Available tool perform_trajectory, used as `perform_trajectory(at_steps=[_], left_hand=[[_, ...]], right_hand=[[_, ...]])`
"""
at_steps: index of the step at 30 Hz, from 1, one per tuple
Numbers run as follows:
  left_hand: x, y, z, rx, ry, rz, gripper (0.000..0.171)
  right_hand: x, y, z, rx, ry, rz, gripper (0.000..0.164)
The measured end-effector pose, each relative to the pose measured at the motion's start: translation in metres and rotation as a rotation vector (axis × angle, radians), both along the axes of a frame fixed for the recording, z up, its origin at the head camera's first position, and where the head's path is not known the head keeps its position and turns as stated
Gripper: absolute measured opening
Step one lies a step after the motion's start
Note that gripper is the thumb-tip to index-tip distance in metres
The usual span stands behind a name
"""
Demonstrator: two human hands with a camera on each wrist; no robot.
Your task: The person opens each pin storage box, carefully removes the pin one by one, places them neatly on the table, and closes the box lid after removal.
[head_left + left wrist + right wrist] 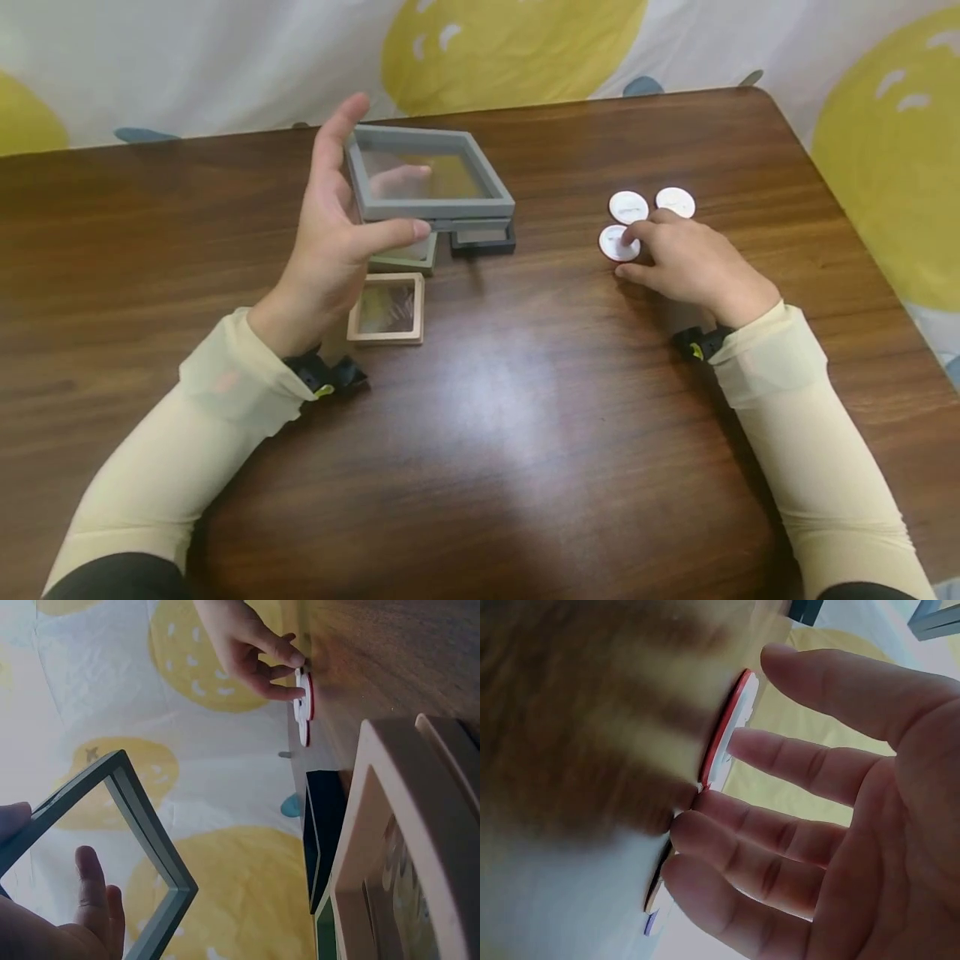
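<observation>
My left hand holds a grey square display frame with a clear film window up above the table, its thumb along the near edge and another finger showing through the window. At the right, my right hand reaches down to three round button badges lying with white backs up. Its index fingertip touches the nearest badge, while the thumb stays apart from it. That badge has a red rim in the right wrist view. The other badges, one at the back left and one at the back right, lie close by.
Below the raised frame lie a light wooden frame, a green frame partly hidden, and a black frame. They rest on a brown wooden table. A patterned cloth hangs behind the table's far edge.
</observation>
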State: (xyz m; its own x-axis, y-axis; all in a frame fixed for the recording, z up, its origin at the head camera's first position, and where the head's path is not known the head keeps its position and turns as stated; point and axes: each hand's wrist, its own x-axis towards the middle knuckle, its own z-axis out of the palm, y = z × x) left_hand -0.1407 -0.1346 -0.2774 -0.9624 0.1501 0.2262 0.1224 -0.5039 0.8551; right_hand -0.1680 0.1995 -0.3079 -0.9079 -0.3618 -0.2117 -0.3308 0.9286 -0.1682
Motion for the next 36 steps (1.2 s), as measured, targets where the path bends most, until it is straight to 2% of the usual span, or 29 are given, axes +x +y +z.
perform_trajectory(at_steps=[5, 10, 13, 15, 18, 20, 22, 23, 27, 28, 30, 32, 36], left_hand=[[0.001, 0.004, 0.001, -0.039, 0.004, 0.002, 0.094], [0.002, 0.009, 0.008, -0.049, 0.007, 0.005, 0.094], [0.000, 0.013, 0.012, -0.074, 0.045, -0.002, 0.095], [-0.001, 0.016, 0.015, -0.099, 0.081, -0.002, 0.097], [-0.002, 0.018, 0.018, -0.117, 0.114, -0.003, 0.099], [-0.001, 0.019, 0.019, -0.112, 0.118, -0.007, 0.099], [0.000, 0.020, 0.021, -0.091, 0.115, -0.013, 0.098], [0.000, 0.021, 0.022, -0.078, 0.116, -0.014, 0.098], [-0.001, 0.026, 0.030, -0.006, 0.132, 0.002, 0.096], [-0.002, 0.028, 0.032, 0.014, 0.144, 0.002, 0.096], [-0.005, 0.034, 0.038, 0.051, 0.164, 0.006, 0.096], [-0.008, 0.039, 0.044, 0.074, 0.191, 0.008, 0.097], [-0.011, 0.042, 0.050, 0.098, 0.208, 0.016, 0.096]], right_hand=[[0.004, -0.001, 0.004, 0.010, 0.117, 0.001, 0.032], [0.011, -0.018, 0.027, -0.078, 0.241, -0.027, 0.033], [0.013, -0.028, 0.044, -0.221, 0.305, -0.061, 0.026], [0.011, -0.036, 0.055, -0.352, 0.382, -0.123, 0.022], [0.006, -0.051, 0.068, -0.684, 0.441, -0.241, 0.017], [0.003, -0.061, 0.077, -0.963, 0.410, -0.290, 0.013], [0.001, -0.070, 0.083, -1.126, 0.328, -0.311, 0.009], [0.001, -0.074, 0.086, -1.163, 0.273, -0.321, 0.009], [-0.003, -0.091, 0.092, -1.092, 0.063, -0.325, 0.025], [-0.004, -0.094, 0.093, -1.109, 0.004, -0.334, 0.031], [-0.006, -0.099, 0.094, -1.208, -0.085, -0.351, 0.039], [-0.007, -0.102, 0.094, -1.355, -0.144, -0.377, 0.042], [-0.007, -0.108, 0.092, -1.578, -0.185, -0.392, 0.041]])
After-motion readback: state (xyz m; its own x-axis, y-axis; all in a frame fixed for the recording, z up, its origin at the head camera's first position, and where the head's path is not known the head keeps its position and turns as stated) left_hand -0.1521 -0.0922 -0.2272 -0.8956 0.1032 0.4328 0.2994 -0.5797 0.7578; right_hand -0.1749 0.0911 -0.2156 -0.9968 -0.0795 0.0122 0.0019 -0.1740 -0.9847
